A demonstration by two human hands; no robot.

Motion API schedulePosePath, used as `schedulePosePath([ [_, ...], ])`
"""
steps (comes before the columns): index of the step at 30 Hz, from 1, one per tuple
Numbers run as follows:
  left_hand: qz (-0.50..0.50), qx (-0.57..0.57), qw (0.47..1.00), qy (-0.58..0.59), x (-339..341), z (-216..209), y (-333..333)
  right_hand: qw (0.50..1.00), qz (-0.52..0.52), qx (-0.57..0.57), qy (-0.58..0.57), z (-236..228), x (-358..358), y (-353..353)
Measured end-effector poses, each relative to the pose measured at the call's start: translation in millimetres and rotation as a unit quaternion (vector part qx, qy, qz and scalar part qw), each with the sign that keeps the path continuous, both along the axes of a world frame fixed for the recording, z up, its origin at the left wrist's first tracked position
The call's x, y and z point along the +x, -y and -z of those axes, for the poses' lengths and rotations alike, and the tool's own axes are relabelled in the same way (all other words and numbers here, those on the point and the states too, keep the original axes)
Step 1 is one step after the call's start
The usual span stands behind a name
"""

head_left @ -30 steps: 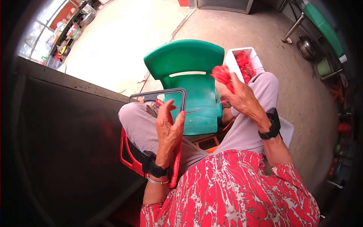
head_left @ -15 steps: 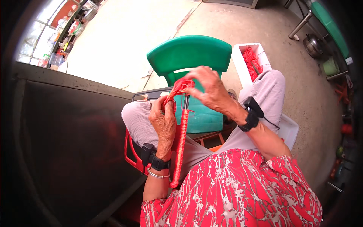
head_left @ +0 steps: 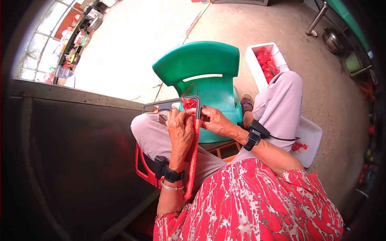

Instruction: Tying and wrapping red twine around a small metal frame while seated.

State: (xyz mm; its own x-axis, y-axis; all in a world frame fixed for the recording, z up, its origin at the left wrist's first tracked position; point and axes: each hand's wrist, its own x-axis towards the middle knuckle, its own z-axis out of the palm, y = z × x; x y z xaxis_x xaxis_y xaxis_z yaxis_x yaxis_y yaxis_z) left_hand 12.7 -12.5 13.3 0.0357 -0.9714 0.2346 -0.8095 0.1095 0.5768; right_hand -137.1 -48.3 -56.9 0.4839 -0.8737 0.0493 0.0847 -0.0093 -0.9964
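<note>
A dark grey frame (head_left: 197, 101) with a rounded corner lies across my lap. One long side of it is tightly wrapped in red cord (head_left: 193, 160), up to just below the corner. My left hand (head_left: 180, 130) is closed in a pinch on cord at the inner side of this bar. My right hand (head_left: 217, 121) is closed from the outer side, its fingertips at the bar and partly hidden behind it. Between the bars, just beyond my fingers, a loose red cord bundle (head_left: 189, 104) shows, with a thin strand looping up.
A green plastic chair (head_left: 197, 60) stands in front of me. To its right is a white foam box (head_left: 256, 68) holding red cord. A white tray (head_left: 311, 140) with red scraps lies beside my right leg. A dark panel (head_left: 80, 152) rises at my left.
My right hand has come down from above the frame's corner to the bar beside my left hand. The cord bundle has moved from over the corner to inside the frame.
</note>
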Motion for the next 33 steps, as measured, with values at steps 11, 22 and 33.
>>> schedulePosePath([
  [11,0.031,-0.007,0.999,-0.004,-11.5,-7.9,-18.3,0.944,0.201,-0.177,-0.192,-57.3,-86.1,23.0],
  [22,0.016,0.004,0.999,-0.044,-9.3,0.6,-15.8,0.955,0.081,0.253,0.133,-153.2,-238.7,-86.0],
  [33,0.035,0.005,0.997,-0.067,-4.6,6.2,-15.4,0.923,-0.012,0.360,0.133,-79.0,-85.5,-32.4],
])
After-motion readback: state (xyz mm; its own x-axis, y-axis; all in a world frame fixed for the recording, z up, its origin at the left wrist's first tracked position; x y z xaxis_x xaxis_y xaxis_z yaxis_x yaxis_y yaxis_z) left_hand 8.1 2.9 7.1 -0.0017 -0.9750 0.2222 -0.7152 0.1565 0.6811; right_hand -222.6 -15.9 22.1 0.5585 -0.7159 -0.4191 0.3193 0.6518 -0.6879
